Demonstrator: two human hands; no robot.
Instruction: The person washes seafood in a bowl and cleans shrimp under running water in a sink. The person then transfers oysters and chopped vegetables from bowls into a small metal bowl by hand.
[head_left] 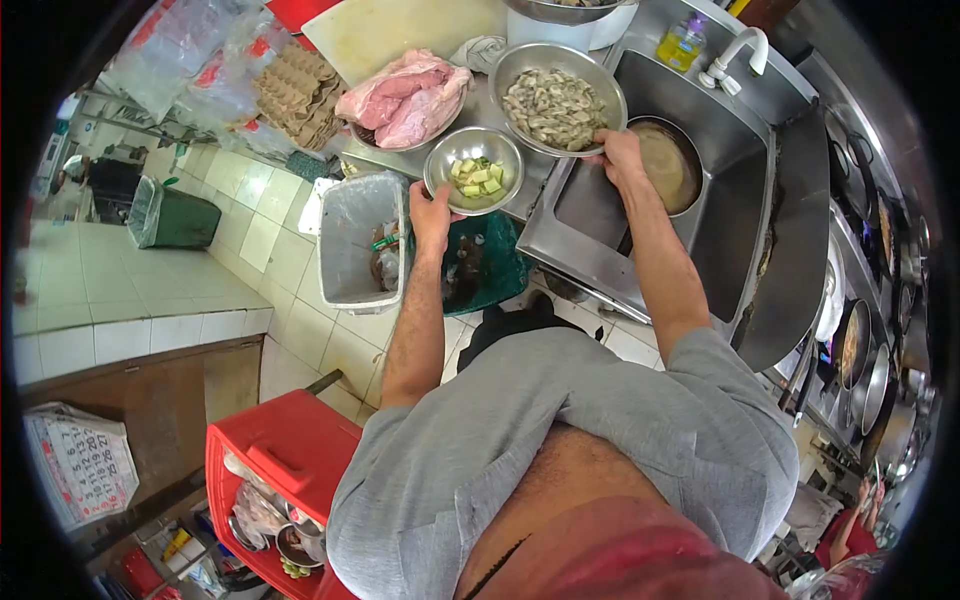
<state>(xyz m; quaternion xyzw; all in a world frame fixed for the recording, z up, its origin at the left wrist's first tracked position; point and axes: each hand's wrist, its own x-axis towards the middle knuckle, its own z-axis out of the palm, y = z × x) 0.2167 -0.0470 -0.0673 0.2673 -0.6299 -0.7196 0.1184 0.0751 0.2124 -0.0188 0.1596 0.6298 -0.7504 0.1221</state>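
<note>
My left hand (432,217) grips the near left rim of a small metal bowl (474,171) with pale green chopped pieces in it. With my right hand (617,158) I hold the near right rim of a larger metal bowl (558,98), filled with greyish shrimp-like pieces. Behind the small bowl, large pieces of pink raw meat (405,98) lie in a bowl whose rim shows only in part. A round pan of cloudy liquid (663,167) stands in the sink, right of my right hand.
The metal sink (724,215) has a white faucet (738,60) and a yellow soap bottle (681,44). Two bins, one grey (335,240) and one green (508,282), stand below the counter. An open red cooler (285,440) is at lower left. Another person (850,530) is at lower right.
</note>
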